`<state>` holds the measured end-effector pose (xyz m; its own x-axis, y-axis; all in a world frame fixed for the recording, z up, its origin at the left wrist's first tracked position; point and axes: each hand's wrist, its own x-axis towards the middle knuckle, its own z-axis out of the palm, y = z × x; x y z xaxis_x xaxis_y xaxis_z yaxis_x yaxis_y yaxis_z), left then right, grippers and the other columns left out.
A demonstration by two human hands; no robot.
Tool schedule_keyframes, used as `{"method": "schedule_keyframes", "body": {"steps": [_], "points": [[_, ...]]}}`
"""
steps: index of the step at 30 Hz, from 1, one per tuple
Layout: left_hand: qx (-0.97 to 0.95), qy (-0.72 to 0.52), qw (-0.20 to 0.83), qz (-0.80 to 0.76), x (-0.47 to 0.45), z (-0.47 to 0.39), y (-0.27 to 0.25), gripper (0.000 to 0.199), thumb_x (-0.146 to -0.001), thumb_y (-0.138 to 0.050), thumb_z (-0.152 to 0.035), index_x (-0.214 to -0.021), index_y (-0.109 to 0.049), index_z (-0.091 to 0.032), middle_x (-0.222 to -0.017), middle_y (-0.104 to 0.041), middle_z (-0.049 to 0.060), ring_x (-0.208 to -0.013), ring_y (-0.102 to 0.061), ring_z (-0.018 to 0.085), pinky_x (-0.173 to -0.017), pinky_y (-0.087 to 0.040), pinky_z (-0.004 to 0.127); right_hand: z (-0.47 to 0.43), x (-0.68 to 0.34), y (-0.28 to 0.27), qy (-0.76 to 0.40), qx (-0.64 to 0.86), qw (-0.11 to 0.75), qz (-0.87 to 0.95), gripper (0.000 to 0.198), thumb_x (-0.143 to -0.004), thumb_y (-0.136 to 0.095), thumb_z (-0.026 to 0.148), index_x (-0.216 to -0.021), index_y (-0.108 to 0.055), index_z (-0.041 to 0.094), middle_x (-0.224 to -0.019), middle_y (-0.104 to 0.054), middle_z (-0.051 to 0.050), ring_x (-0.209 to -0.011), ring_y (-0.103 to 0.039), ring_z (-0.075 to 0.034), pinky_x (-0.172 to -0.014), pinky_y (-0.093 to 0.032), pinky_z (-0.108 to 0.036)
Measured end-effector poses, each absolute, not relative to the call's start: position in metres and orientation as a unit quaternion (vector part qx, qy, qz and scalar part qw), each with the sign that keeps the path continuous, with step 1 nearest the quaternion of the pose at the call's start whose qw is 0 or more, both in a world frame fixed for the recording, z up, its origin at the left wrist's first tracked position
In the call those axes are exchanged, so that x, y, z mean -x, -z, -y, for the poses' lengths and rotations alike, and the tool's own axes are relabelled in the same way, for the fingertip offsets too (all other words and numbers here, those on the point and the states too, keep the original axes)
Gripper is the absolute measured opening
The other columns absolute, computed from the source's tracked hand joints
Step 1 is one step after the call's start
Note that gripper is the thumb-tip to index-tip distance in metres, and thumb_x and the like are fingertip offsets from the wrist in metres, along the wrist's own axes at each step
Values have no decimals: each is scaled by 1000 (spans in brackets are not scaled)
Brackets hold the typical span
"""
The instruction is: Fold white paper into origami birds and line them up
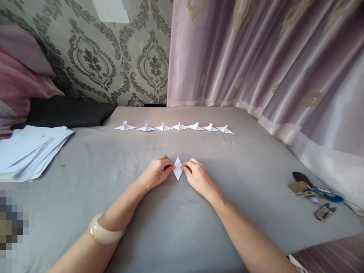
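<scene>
Between my two hands is a small white folded paper [178,171], diamond-shaped, with one point toward me and a narrow slit at its far tip. My left hand [159,171] pinches its left corner between thumb and fingers. The right corner is pinched the same way by my right hand [196,172]. Beyond the hands, several white folded paper figures [179,126] stand in a row across the bed, their flat wings spread to the sides and a raised part in the middle of each.
A stack of white paper sheets [36,151] lies at the left, before a black cloth [71,110]. Keys [307,192] with a blue strap and a nail clipper [325,211] rest at the right. Grey sheet [113,159] covers the bed; a curtain [256,57] hangs behind.
</scene>
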<state>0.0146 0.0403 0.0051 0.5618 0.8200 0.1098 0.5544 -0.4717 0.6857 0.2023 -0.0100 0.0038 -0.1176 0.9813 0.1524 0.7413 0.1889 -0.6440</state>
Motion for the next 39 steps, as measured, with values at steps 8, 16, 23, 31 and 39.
{"method": "schedule_keyframes", "body": {"steps": [8, 16, 23, 31, 39], "points": [[-806, -208, 294, -469, -20, -39, -4, 20, -86, -50, -27, -76, -65, -17, -80, -57, 3, -66, -56, 13, -66, -42, 24, 2, -200, -4, -228, 641, 254, 688, 17, -90, -53, 25, -84, -67, 18, -86, -62, -5, -77, -58, -15, -74, -42, -27], [-792, -212, 306, -483, -23, -39, -6, 16, -81, -53, -25, -72, -64, -17, -81, -58, 3, -65, -56, 12, -65, -44, 24, -2, -200, 0, -249, 663, 259, 656, 14, -85, -59, 26, -77, -67, 18, -83, -62, -3, -73, -57, -13, -70, -41, -25], [-787, -205, 306, -495, -24, -38, -8, 13, -79, -55, -21, -70, -63, -16, -81, -57, 3, -63, -55, 12, -63, -43, 23, -3, -198, -2, -249, 671, 255, 650, 14, -84, -59, 26, -77, -68, 17, -83, -63, -4, -73, -57, -14, -69, -41, -26], [-799, -194, 284, -493, -23, -42, 3, 16, -82, -54, -27, -73, -63, -17, -81, -57, 3, -65, -55, 13, -63, -42, 25, -2, -196, -5, -235, 672, 238, 661, 14, -85, -58, 26, -77, -66, 18, -83, -62, -4, -76, -59, -15, -70, -42, -26], [-842, -165, 177, -482, -28, -32, 5, 12, -90, -45, -22, -92, -57, -19, -94, -56, 4, -85, -56, 18, -70, -46, 27, 7, -193, 1, -163, 647, 249, 702, 8, -90, -52, 22, -91, -59, 19, -95, -59, -4, -80, -59, -14, -72, -43, -25]]}}
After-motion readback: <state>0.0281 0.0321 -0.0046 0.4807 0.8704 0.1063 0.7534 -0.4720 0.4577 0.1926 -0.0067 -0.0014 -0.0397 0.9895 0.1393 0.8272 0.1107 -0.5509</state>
